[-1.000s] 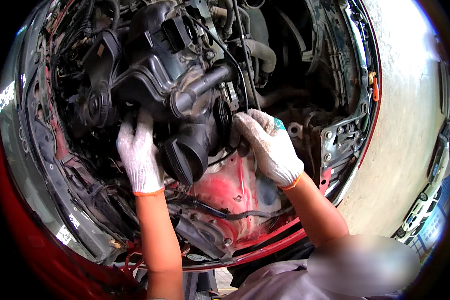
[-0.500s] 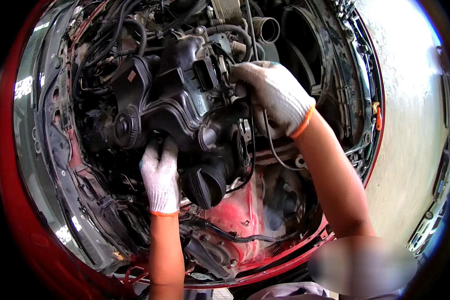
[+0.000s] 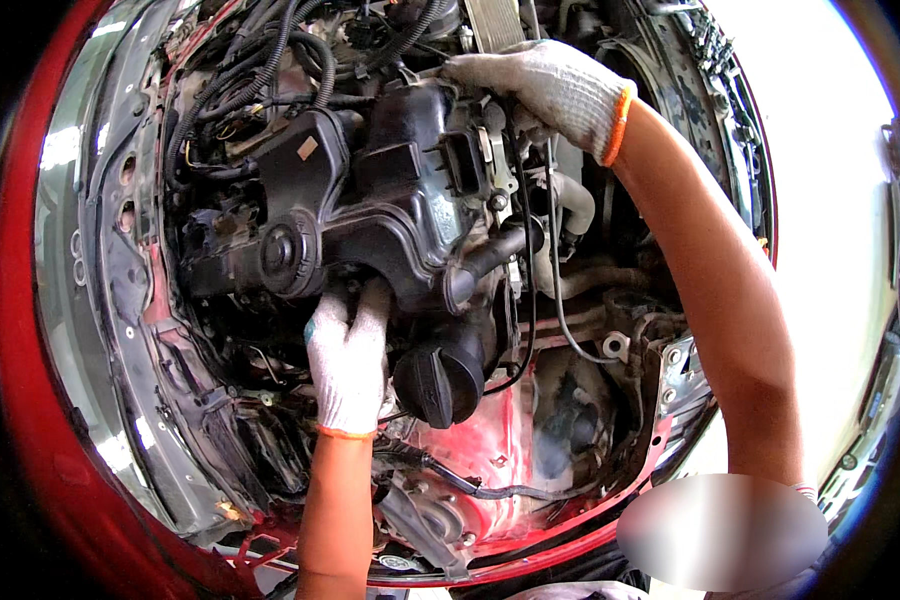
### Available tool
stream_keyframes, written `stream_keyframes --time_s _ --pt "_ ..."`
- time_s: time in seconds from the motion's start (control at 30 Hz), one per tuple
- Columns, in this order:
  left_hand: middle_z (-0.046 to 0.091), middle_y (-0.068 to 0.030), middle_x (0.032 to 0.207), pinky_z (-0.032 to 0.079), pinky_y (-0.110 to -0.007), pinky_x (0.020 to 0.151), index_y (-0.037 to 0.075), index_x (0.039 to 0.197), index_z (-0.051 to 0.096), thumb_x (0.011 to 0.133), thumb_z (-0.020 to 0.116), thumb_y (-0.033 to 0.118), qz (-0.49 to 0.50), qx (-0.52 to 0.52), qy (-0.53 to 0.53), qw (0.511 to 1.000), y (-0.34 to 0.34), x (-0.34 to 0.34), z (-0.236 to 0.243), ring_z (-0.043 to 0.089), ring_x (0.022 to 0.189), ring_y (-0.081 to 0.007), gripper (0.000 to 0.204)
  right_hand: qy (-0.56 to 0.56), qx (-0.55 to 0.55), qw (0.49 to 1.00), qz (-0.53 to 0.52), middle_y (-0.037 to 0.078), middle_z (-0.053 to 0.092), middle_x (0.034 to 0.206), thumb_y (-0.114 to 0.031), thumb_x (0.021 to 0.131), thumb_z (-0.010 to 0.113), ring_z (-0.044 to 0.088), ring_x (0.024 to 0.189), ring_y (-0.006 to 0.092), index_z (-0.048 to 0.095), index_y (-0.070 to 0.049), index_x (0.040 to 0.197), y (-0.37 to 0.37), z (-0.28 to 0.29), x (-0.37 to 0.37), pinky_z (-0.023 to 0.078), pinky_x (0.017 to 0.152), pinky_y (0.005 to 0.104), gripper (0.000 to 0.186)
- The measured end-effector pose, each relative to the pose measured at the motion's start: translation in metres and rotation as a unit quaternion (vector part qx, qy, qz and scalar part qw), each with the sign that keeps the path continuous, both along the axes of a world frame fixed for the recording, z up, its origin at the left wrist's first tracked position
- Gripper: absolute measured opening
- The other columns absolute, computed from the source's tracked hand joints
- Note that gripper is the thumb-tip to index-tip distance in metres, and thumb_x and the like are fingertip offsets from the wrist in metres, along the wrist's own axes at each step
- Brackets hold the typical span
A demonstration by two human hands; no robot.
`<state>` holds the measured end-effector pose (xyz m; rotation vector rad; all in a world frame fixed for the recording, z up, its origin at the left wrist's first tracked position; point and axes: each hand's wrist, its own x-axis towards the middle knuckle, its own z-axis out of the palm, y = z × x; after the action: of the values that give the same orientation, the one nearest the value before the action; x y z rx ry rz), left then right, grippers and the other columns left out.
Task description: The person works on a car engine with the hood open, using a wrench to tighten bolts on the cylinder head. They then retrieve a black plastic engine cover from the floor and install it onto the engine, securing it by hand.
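Observation:
A black plastic engine cover [image 3: 395,235], with a round disc on its near left part, lies over the engine in a red car's bay. My left hand [image 3: 348,365], in a white knit glove with an orange cuff, has its fingers hooked under the cover's near edge; the fingertips are hidden. At the far right corner of the cover, my right hand [image 3: 555,90], gloved alike, curls its fingers round the edge, partly out of sight. A black ridged filler cap [image 3: 438,385] stands right of my left hand.
Corrugated hoses [image 3: 300,50] and wiring run along the far left. A thin black cable [image 3: 560,320] loops down at the right. The red body panel [image 3: 490,440] and front rim lie nearest me, with the windscreen [image 3: 75,330] at the left.
My right hand has moved away from me, from the cover's right side to its far corner. My left hand stays under the near edge. The whole view has shifted slightly.

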<state>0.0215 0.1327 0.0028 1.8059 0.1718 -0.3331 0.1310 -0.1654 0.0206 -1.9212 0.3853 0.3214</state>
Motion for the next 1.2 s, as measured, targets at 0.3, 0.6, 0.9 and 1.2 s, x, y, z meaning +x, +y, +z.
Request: stream_keyframes --time_s 0.3,0.6,0.9,1.2 --pt "0.072 -0.0082 0.113 0.047 -0.033 0.097 -0.003 0.121 0.068 0.1 0.066 0.014 -0.023 0.024 -0.051 0.998 0.0 0.002 0.002 0.058 0.1 -0.0145 0.027 -0.11 -0.158 0.961 0.197 0.004 0.069 0.079 -0.027 0.099 0.06 0.061 0.064 0.0126 0.077 -0.012 0.117 -0.004 0.023 0.003 0.05 0.06 0.0268 0.029" --pt "0.073 -0.0101 0.105 0.049 -0.034 0.092 -0.004 0.116 0.069 0.099 0.065 0.017 -0.032 0.077 -0.018 0.996 -0.002 0.006 0.01 0.06 0.095 -0.0165 0.027 -0.318 -0.225 0.878 0.278 0.009 0.07 0.107 -0.007 0.092 0.062 0.069 0.082 0.0159 0.065 -0.005 0.132 -0.003 0.021 -0.009 0.057 0.07 0.0284 0.04" --pt "0.07 -0.0037 0.114 0.045 -0.03 0.098 -0.002 0.122 0.068 0.1 0.067 0.015 -0.033 0.044 0.004 0.999 0.0 0.002 0.003 0.056 0.101 -0.0123 0.029 -0.056 0.054 0.994 0.074 0.007 0.07 0.102 -0.023 0.1 0.061 0.065 0.093 0.0192 0.067 -0.001 0.119 0.035 0.014 -0.15 0.052 0.085 0.0298 0.03" --pt "0.074 -0.0122 0.111 0.048 -0.033 0.094 -0.006 0.119 0.069 0.098 0.07 0.027 0.009 0.021 -0.007 1.0 -0.001 0.004 -0.003 0.061 0.098 -0.017 0.039 0.118 0.354 0.915 -0.154 0.003 0.068 0.1 -0.024 0.105 0.063 0.06 0.095 0.0088 0.065 0.0 0.113 0.104 0.026 -0.239 0.05 0.089 0.0265 0.026"
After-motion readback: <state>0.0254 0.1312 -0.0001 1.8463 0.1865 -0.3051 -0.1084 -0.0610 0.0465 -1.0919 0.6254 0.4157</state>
